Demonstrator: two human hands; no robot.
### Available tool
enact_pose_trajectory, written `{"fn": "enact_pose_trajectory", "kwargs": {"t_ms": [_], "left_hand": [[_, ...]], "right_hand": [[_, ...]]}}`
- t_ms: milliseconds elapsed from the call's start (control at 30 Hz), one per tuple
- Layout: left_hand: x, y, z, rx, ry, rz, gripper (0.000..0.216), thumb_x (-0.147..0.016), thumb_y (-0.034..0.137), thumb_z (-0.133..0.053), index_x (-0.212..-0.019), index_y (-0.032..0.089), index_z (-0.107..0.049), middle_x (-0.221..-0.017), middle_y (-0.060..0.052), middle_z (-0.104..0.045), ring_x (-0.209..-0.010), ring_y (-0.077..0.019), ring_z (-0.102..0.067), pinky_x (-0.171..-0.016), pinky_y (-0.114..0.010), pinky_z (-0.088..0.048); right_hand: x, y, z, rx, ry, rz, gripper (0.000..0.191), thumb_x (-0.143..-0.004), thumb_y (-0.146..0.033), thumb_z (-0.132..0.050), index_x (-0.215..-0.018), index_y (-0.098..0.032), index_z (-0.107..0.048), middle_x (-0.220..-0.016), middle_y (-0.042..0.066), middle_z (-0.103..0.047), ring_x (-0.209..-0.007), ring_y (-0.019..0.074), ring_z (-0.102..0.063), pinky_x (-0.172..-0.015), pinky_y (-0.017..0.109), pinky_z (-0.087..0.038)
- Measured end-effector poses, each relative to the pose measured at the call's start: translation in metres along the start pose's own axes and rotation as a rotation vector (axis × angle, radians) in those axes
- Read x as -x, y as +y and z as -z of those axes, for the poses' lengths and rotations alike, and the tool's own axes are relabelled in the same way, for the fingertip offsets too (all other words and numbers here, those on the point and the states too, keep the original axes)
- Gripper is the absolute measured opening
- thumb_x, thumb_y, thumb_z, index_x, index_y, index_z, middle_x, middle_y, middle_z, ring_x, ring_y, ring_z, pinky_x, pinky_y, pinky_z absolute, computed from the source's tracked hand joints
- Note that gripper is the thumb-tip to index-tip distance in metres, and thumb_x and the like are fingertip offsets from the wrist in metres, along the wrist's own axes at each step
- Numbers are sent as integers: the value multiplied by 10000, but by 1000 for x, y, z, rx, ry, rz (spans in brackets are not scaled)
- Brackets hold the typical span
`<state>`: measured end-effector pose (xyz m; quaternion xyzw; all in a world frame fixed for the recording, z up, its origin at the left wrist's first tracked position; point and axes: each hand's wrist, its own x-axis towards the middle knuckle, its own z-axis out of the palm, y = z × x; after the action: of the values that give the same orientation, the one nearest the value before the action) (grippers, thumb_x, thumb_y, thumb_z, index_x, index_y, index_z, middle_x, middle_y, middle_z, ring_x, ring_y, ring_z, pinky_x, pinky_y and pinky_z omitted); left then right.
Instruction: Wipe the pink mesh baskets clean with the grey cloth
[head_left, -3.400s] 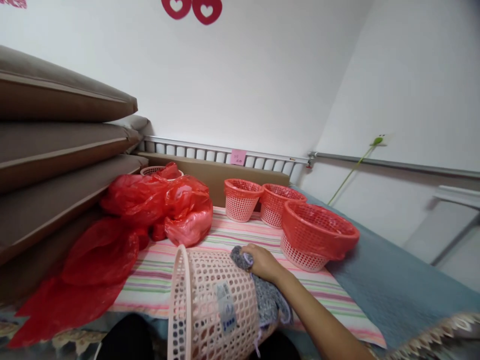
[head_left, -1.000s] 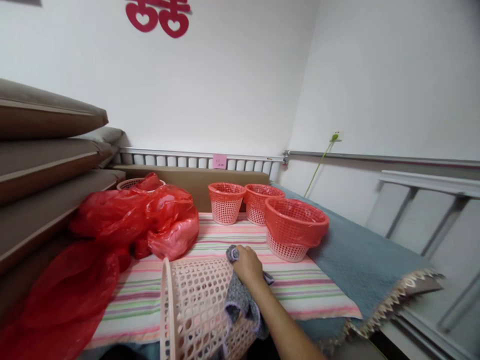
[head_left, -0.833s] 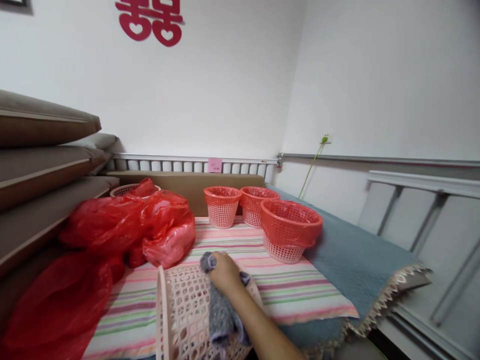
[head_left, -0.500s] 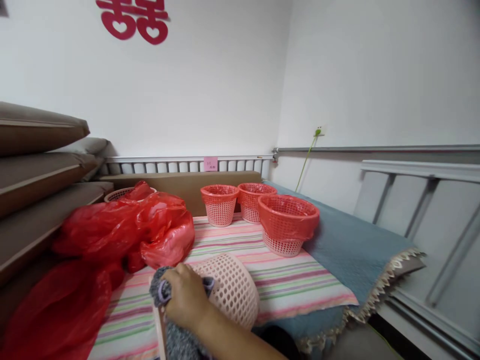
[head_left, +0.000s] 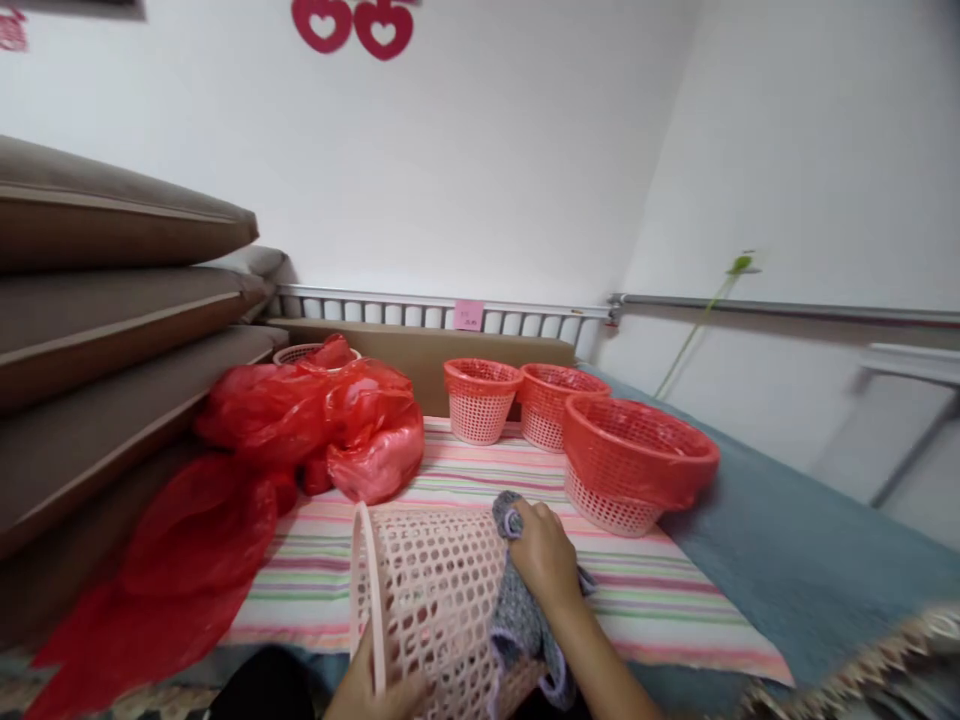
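While the pink mesh basket [head_left: 450, 575] lies tipped on its side at the near edge of the striped cloth [head_left: 690, 620], mouth to the left and base to the right, both hands are on the job. Left hand [head_left: 382, 685] down low, and it's closed round the rim, with the thumb on the outer wall. Right hand [head_left: 544, 550] at the other end — fingers curled tight on a grey knitted rag [head_left: 517, 615] with lilac edging, held against the basket near its base. The rag hangs down over the mesh, and the basket's lowest part runs out of view.

Now look around it! Off to the left, a heap of red plastic bags [head_left: 262, 415] crowds the cloth and spills toward the front edge, covering much of another pale basket [head_left: 294, 354] behind. Left of that, a stack of brown cushions [head_left: 112, 310] walls off the side. Beyond the rag stand three upright baskets lined in red: the small one [head_left: 480, 418], the middle one [head_left: 546, 432] and, nearest, the large one [head_left: 611, 505] — its rim blocking part of the middle one. Blue bedding [head_left: 795, 530] stretches away to the right, and a white radiator [head_left: 405, 312] with a pink note [head_left: 469, 315] lines the back wall.
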<state>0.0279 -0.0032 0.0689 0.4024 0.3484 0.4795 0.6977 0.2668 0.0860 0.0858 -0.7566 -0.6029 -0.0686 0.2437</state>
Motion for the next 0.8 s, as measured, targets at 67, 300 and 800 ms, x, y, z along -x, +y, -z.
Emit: {"fn": "enact_pose_trajectory", "kwargs": {"t_ms": [67, 300, 800], "left_hand": [[-14, 6, 1, 57, 21, -29, 811, -630, 363, -811, -1320, 196, -419, -1175, -144, -642, -1038, -325, -618, -852, -417, -509], [-18, 0, 3, 224, 34, 48, 1022, -538, 260, -831, -1407, 215, -294, -1165, -167, -664, -1019, -353, -640, -816, -430, -517], [-15, -31, 41, 61, 130, -176, 769, -503, 208, -812, -1228, 165, -557, -1090, -106, -708, -1193, -387, -517, -1023, -434, -405]], "right_hand": [[6, 2, -1, -24, 5, 6, 382, -741, -90, -487, -1086, -205, -602, -980, 81, -579, -990, 249, -517, -751, 287, -362], [13, -11, 0, -124, -7, -9, 320, -739, -107, -505, -1029, -172, -622, -944, 93, -590, -953, 249, -534, -796, 299, -374], [70, -156, 2, -620, -115, 446, 434, -574, -75, -545, -959, -256, -634, -942, 35, -587, -881, 208, -543, -755, 293, -422]]}}
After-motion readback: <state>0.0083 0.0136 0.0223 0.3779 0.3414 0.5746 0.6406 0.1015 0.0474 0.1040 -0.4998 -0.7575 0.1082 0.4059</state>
